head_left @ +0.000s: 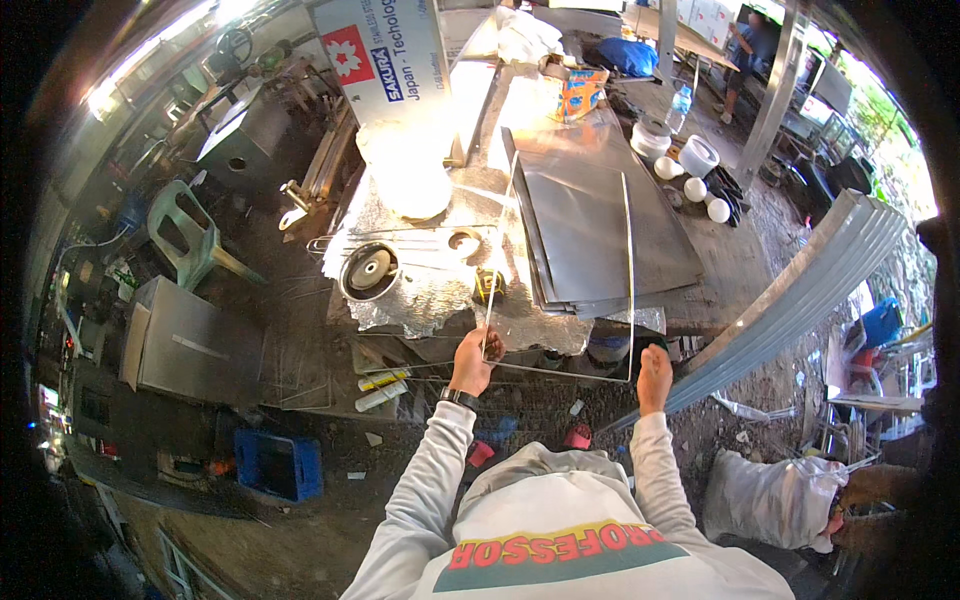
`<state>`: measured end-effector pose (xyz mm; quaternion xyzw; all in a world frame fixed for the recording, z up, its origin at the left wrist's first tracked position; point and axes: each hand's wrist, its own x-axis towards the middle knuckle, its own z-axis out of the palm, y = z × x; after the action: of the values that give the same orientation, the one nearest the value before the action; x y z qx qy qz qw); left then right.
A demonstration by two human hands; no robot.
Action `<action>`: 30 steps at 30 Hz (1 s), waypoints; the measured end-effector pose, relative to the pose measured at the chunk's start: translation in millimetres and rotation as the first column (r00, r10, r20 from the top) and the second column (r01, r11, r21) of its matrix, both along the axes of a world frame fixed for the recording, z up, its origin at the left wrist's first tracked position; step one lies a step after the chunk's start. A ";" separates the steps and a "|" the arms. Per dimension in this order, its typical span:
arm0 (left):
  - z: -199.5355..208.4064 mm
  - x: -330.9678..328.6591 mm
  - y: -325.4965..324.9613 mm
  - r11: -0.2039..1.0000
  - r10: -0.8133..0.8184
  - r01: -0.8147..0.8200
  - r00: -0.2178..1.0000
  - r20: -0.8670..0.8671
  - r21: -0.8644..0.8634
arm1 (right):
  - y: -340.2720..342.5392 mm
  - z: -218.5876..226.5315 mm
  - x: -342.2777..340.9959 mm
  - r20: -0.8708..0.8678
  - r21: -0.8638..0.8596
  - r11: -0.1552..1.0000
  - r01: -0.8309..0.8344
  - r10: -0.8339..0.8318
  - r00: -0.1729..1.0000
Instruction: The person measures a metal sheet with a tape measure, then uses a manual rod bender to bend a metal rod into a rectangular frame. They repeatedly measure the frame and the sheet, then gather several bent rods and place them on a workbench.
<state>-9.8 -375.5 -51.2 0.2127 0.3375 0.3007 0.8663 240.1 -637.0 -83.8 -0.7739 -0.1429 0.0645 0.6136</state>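
My left hand, with a dark band at the wrist, is closed round the near left corner of a thin metal rod frame. The frame is a long U shape, its two long sides reaching away over the workbench. Just outside its near right corner is my right hand, fingers curled; whether it touches the frame is hard to see, and a dark patch shows behind its fingertips. Beneath the frame lie stacked grey metal sheets and a yellow and black tape measure.
On the foil-covered bench sit a round metal part and a tape roll. Corrugated metal slants up at right. White tubs and a bottle stand farther back. A blue crate lies at left; a person is far off.
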 end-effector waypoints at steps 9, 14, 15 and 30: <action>9.8 -41.4 -18.4 0.996 -0.080 0.084 0.980 -0.181 0.017 | -31.7 -0.5 -58.6 -0.616 0.247 0.952 0.179 0.012 0.787; -35.6 -108.2 -33.6 0.994 -0.060 0.084 0.960 -0.273 0.076 | -34.4 14.8 -62.4 -0.370 0.137 0.961 0.240 -0.175 0.912; -43.4 -121.4 -37.4 0.997 -0.051 0.069 0.945 -0.324 0.046 | -39.3 12.1 -62.3 -0.359 0.116 0.963 0.242 -0.186 0.915; 24.4 9.7 91.3 -0.087 0.502 0.704 0.643 -0.579 0.705 | 78.8 112.0 -158.5 0.144 -0.222 0.864 -0.452 0.488 0.861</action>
<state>-0.1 -284.2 -26.9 0.9031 0.2977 0.2384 0.1975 81.5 -558.2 28.2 -0.7702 -0.3811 0.1492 0.4892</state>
